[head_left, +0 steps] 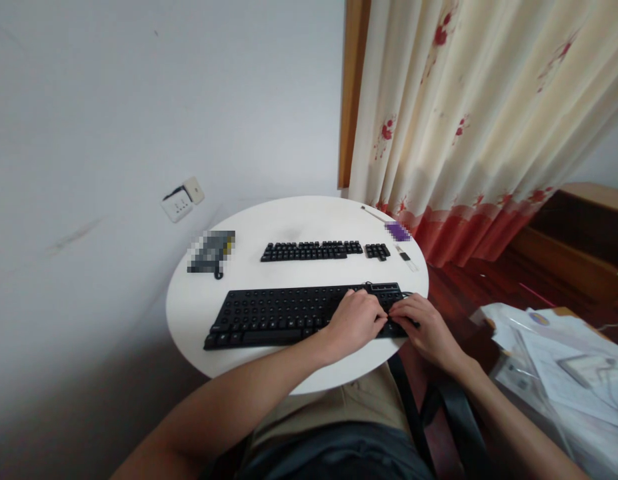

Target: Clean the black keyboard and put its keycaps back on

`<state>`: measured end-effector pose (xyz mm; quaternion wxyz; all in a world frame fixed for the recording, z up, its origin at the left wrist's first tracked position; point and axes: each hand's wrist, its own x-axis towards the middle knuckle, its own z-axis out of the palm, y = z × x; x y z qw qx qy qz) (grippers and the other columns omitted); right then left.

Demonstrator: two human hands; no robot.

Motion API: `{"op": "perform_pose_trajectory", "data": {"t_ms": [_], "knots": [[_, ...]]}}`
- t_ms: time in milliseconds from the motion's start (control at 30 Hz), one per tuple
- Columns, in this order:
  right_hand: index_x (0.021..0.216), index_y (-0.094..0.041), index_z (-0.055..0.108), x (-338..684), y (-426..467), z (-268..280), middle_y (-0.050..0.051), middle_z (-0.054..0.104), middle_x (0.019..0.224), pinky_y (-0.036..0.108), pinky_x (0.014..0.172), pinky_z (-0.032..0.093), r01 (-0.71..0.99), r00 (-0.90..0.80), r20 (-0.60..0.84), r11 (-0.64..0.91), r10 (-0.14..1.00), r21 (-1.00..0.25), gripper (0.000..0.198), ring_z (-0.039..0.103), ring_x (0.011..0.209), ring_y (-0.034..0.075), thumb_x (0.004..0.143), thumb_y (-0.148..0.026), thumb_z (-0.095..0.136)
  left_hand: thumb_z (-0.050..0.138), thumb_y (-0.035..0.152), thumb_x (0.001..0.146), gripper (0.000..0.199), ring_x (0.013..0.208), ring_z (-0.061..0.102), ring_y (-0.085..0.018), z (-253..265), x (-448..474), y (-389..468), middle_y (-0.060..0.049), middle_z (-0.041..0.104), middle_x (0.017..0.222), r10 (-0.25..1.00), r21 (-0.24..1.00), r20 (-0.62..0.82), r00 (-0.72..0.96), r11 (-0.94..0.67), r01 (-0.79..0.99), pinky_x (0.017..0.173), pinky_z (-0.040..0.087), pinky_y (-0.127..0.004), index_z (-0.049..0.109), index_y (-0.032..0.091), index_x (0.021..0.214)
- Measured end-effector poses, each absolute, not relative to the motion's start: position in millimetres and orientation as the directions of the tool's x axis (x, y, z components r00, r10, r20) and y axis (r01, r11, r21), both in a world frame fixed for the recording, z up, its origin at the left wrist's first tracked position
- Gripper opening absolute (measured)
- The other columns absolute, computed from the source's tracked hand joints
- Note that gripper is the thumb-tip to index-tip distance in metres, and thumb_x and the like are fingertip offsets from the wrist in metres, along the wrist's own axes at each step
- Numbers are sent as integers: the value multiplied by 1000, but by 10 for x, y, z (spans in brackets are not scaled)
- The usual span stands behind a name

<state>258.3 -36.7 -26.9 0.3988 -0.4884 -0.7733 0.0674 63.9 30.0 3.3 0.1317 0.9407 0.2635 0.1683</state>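
One round white surface carries the black keyboard, with long rows of loose keycaps lying beyond it. At the keyboard's right end I see the left hand and right hand with curled fingers on it, fingertips close together, though I cannot tell whether anything is pinched between them. Beyond that end lies a smaller keycap cluster; I judge the step as removing or fitting single keys, calling next for a straight, gentle lift or press.
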Motion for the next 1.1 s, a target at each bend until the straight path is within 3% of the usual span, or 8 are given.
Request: {"op": "perform_pose_trajectory", "data": {"t_ms": [533, 833, 1100], "knots": [[90, -26, 73, 2601, -402, -273, 6, 73, 95, 43, 77, 48, 784, -267, 521, 497, 811, -371, 19, 61, 88, 25, 96, -21, 56, 61, 29, 94, 18, 91, 63, -22, 3, 644, 296, -5, 75, 92, 541, 314, 261, 799, -831, 460, 81, 41, -36, 78, 23, 93], [104, -23, 70, 2496, -552, -340, 9, 66, 105, 44, 85, 50, 811, -178, 574, 449, 800, -375, 17, 59, 100, 26, 96, -20, 55, 50, 33, 99, 29, 95, 58, -23, 123, 603, 154, -7, 68, 95, 498, 160, 267, 825, -867, 471, 82, 42, -38, 74, 18, 92], [101, -24, 71, 2473, -561, -358, 9, 65, 111, 46, 87, 51, 833, -150, 580, 418, 801, -362, 17, 58, 104, 28, 94, -20, 56, 46, 34, 100, 34, 95, 58, -23, 158, 594, 123, -11, 63, 99, 474, 86, 243, 846, -880, 468, 83, 47, -35, 73, 14, 93]]}}
